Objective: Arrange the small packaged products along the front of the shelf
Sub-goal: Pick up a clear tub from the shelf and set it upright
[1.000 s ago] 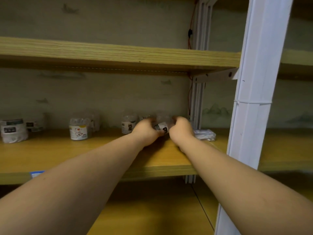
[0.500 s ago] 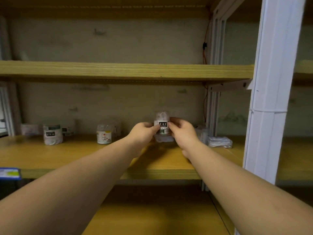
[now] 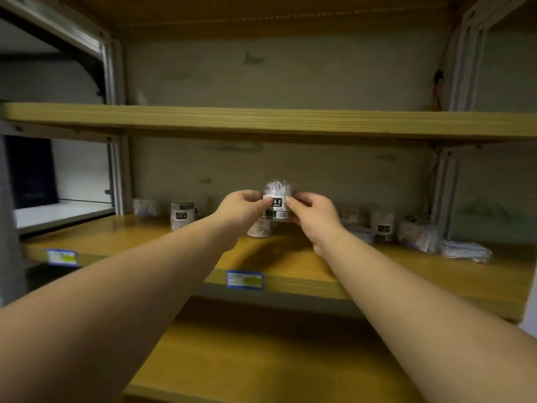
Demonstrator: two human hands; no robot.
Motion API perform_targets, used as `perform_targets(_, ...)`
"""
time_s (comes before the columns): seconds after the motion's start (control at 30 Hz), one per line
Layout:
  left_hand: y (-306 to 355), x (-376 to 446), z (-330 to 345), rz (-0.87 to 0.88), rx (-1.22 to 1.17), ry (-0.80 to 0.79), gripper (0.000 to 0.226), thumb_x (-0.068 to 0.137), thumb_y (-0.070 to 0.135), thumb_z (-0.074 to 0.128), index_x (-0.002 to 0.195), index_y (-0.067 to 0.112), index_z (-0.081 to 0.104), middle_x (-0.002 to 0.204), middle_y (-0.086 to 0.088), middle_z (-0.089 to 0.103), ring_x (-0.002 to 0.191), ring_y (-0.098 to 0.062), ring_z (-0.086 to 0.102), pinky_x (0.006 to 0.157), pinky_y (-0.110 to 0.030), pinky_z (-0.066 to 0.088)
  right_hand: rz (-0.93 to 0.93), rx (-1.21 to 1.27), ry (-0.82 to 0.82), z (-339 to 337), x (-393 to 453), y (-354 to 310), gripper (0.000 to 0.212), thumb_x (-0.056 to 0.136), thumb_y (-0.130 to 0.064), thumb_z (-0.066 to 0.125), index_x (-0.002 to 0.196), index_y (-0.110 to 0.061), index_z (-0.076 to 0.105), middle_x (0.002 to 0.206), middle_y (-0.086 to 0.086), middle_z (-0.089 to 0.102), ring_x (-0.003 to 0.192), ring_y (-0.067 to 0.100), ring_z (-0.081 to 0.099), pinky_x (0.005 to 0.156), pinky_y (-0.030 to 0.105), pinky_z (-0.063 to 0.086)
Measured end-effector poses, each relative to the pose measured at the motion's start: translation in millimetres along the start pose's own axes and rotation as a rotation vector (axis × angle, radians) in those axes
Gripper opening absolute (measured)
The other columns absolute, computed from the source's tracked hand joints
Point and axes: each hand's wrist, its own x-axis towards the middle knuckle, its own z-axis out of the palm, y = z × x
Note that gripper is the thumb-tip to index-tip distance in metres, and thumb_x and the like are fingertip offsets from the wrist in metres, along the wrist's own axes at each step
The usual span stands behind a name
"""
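Observation:
A small clear tub of dental floss [image 3: 276, 205] with a white, black and green label is held in the air above the middle wooden shelf [image 3: 293, 264]. My left hand [image 3: 242, 209] pinches its left side and my right hand [image 3: 312, 212] pinches its right side. Another small packaged tub [image 3: 259, 228] stands on the shelf just below the held one, partly hidden by my left hand. More small tubs stand far back on the shelf: one on the left [image 3: 182, 215], one behind it [image 3: 144, 207], and one on the right [image 3: 383, 226].
Clear wrapped packs [image 3: 418, 236] and a flat plastic bag [image 3: 465, 251] lie at the shelf's right end. Blue price tags [image 3: 244, 279] [image 3: 61, 256] sit on the front edge. White metal uprights [image 3: 117, 181] [image 3: 446, 184] flank the bay. An upper shelf [image 3: 261, 123] hangs overhead.
Both hands have lifted the floss tub off the back of the shelf and drawn it up and forward. The view has pulled back and swung left, revealing the left upright.

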Motion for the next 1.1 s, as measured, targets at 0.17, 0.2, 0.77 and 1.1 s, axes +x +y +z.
perform_targets(0.17,-16.9,4.9,-85.8,0.024,0.045,0.017,0.039,0.09,0.025,0.071,0.125,0.01,0.064,0.112,-0.004,0.07,0.103,-0.018,0.067,0.095,-0.036,0.054,-0.028,-0.042,-0.038,81.9,-7.7,-10.5,0.029,0.093,-0.012,0.065,0.121,-0.017,0.066,0.104,-0.002,0.071,0.096,0.014,0.067,0.087,0.032,0.056)
perform_targets(0.2,-20.9,6.2,-104.3,0.026,0.062,0.016,0.035,0.09,0.025,0.071,0.122,0.012,0.066,0.108,-0.003,0.071,0.097,-0.016,0.067,0.088,-0.032,0.056,-0.024,-0.052,-0.039,99.7,-8.6,-11.5,0.028,0.093,-0.011,0.066,0.121,-0.016,0.066,0.105,-0.002,0.071,0.098,0.015,0.068,0.088,0.033,0.056)
perform_targets(0.77,-97.8,29.9,-246.1,0.033,0.36,-0.098,0.046,0.088,0.021,0.072,0.132,0.013,0.057,0.122,-0.004,0.065,0.102,-0.014,0.061,0.092,-0.028,0.051,0.11,-0.381,-0.041,259.3,-24.0,6.6,0.031,0.089,-0.009,0.069,0.118,-0.014,0.059,0.112,0.005,0.069,0.103,0.021,0.066,0.095,0.04,0.055)
perform_targets(1.1,-102.9,33.2,-238.7,0.06,0.467,-0.094,0.046,0.089,0.023,0.071,0.132,0.015,0.055,0.122,-0.002,0.066,0.094,-0.009,0.057,0.079,-0.022,0.044,0.112,-0.438,-0.04,260.5,-22.9,17.3,0.032,0.09,-0.011,0.069,0.117,-0.019,0.055,0.111,0.001,0.066,0.101,0.018,0.063,0.09,0.035,0.054)
